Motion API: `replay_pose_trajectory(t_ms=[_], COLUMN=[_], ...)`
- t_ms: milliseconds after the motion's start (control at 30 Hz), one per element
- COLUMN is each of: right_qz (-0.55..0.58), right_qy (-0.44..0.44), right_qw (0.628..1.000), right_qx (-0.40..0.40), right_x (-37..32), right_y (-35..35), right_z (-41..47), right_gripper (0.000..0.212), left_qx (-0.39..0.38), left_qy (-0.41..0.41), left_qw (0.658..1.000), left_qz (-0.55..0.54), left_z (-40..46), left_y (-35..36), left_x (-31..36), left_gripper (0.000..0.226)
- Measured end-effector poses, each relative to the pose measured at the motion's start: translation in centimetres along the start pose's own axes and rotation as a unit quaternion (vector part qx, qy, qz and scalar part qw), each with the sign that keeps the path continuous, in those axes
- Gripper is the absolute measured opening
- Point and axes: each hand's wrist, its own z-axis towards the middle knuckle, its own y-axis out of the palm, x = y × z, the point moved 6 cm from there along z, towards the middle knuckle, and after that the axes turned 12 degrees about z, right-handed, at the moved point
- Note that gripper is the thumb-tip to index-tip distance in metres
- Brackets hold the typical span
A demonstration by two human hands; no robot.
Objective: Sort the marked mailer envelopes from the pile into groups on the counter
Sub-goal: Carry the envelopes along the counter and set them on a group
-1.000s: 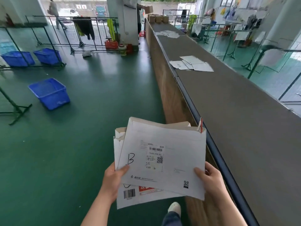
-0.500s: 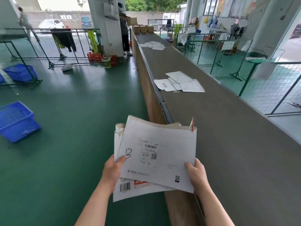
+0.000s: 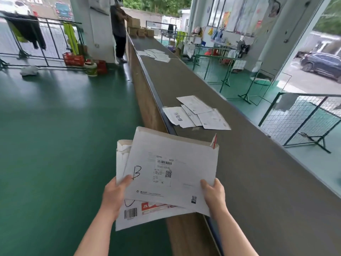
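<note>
Green painted floor runs alongside a long grey-topped worktop point(image 3: 239, 182) with a wooden front, where a person walks with a small pile of white card mailer envelopes point(image 3: 129, 213). The left hand point(image 3: 114, 194) grips the pile's lower left side, thumb on top; the right hand point(image 3: 214, 196) pinches the lower right corner of the top white envelope marked "B" point(image 3: 171, 169), probably ready to slide it off. Held fanned and face up, the markings stay readable: a handwritten black "B", a printed barcode label and QR codes. Beneath it, another envelope shows a barcode and a red printed panel, too blurred to read.

On the worktop near its left edge, just ahead, lies a loose group of white mailer envelopes point(image 3: 195, 113), one bearing handwritten Chinese characters. A farther group of white envelopes point(image 3: 156, 54) rests further along, with brown cardboard boxes point(image 3: 140, 29) at the far end, where another person point(image 3: 118, 28) stands.
</note>
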Motion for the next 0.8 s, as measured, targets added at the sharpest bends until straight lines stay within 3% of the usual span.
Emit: replay_pose_trajectory(t_ms=[167, 367, 633, 800], right_qz=[0.021, 0.028, 0.106, 0.146], right_qy=[0.004, 0.023, 0.057, 0.050], right_qw=[0.998, 0.996, 0.989, 0.981], right_qx=[0.054, 0.078, 0.083, 0.121], right_x=[-3.4, -4.3, -5.7, -9.1], right_y=[5.1, 10.5, 17.4, 20.0], right_z=[7.3, 18.1, 35.6, 43.1], right_gripper=[0.008, 0.008, 0.005, 0.007], left_qx=[-0.069, -0.157, -0.140, -0.163], left_qy=[-0.020, -0.067, -0.056, -0.058], left_qw=[0.997, 0.983, 0.979, 0.978], left_qz=[0.018, 0.071, 0.140, 0.117], left_z=[10.7, 23.6, 42.9, 51.3], left_y=[0.5, 4.1, 9.9, 12.9], left_x=[3.7, 4.2, 10.7, 15.9], left_gripper=[0.018, 0.033, 0.034, 0.035])
